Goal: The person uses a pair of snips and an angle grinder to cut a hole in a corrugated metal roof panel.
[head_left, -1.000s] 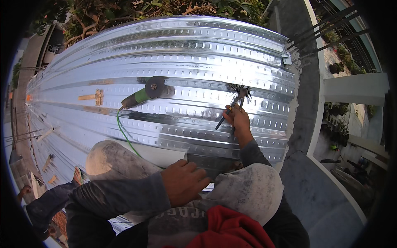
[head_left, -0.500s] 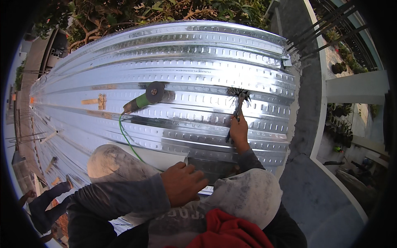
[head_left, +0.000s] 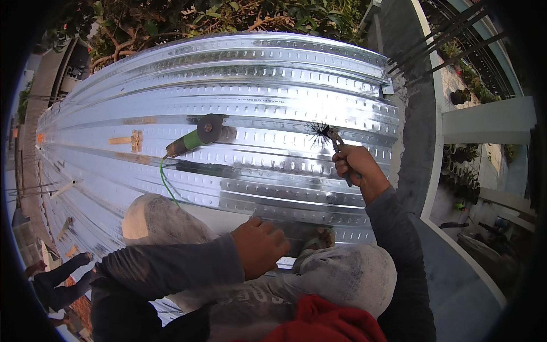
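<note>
In my right hand (head_left: 359, 168) is a pair of pincers (head_left: 335, 137), the fingers wrapped round its handles. Against its jaws sits a spiky bundle of thin black wires (head_left: 320, 134), fanned out just above or on the ribbed metal decking (head_left: 268, 137); whether it touches cannot be told. My left hand (head_left: 259, 245) hangs loosely over my lap, fingers slightly bent and apart, with nothing visible in it. Its fingertips are partly hidden. A green angle grinder (head_left: 196, 138) with a dark disc lies on the decking to the left, its green cord running toward my knee.
Left of the grinder lies a hammer (head_left: 134, 141) with a wooden handle. A concrete wall (head_left: 416, 85) with protruding steel bars (head_left: 436, 34) borders the right. Leafy branches (head_left: 228, 17) hang along the far edge. Another person's dark-clothed legs (head_left: 62, 282) show at the lower left.
My right hand has moved right and nearer, turning the pincers so the wire bundle now points left. My left hand has barely shifted. The grinder stays on the decking.
</note>
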`<state>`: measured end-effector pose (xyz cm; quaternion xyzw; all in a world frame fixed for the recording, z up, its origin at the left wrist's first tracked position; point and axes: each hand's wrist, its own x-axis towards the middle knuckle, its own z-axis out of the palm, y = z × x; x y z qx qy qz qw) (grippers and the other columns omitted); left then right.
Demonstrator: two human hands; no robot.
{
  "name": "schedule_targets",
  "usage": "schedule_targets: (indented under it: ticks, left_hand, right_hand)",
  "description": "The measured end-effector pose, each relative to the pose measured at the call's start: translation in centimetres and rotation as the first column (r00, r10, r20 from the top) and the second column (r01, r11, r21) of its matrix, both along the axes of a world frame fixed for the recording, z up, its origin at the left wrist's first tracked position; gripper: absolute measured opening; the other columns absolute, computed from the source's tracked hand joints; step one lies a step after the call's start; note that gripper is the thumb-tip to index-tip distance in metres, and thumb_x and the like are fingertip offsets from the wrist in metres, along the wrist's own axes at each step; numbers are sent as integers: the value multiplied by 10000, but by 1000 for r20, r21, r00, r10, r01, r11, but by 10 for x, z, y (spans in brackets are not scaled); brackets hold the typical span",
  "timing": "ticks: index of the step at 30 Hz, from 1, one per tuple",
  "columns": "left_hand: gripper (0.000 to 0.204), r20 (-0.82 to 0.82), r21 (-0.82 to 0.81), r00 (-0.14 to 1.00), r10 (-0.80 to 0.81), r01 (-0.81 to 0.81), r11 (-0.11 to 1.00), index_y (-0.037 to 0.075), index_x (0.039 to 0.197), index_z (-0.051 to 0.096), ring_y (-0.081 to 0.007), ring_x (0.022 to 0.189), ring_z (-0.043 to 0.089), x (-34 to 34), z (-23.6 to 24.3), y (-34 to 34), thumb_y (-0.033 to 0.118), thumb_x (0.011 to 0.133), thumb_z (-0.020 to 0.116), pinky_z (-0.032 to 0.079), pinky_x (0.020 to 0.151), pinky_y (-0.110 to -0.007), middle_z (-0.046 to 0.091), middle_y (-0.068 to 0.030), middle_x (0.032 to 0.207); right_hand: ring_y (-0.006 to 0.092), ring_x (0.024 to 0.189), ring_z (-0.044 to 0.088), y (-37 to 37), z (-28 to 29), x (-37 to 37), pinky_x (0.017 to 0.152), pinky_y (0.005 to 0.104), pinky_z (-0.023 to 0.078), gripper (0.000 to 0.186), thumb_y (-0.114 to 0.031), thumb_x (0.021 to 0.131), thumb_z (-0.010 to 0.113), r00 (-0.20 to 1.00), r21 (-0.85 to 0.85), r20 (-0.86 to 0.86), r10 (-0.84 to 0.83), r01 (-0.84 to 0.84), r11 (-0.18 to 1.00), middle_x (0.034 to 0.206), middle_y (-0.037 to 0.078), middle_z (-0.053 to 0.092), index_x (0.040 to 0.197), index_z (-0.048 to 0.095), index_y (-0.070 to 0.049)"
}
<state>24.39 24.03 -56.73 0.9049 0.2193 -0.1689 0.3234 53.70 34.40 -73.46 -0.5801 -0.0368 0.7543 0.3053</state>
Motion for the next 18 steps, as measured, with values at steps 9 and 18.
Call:
schedule_targets:
  ticks: [9,18]
  left_hand:
    - [516,-21,-77,999,41,-42,996,109,1201,594,-275,1043,613,-8,3,3,350,780,768,475,888,-409,611,-78,1125]
    - [518,20,-66,1000,-4,6,998,123,1190,605,-267,1024,614,-11,-17,11,367,765,772,483,881,-408,617,-74,1116]
  right_hand:
    - [349,927,687,-71,-69,-22,825,435,542,407,-142,958,486,597,241,749,286,-648,723,1047,215,704,1315,474,51]
    - [162,739,610,-80,-106,-35,639,325,525,308,-167,975,488,641,186,708,295,-572,799,862,69,660,1211,592,0]
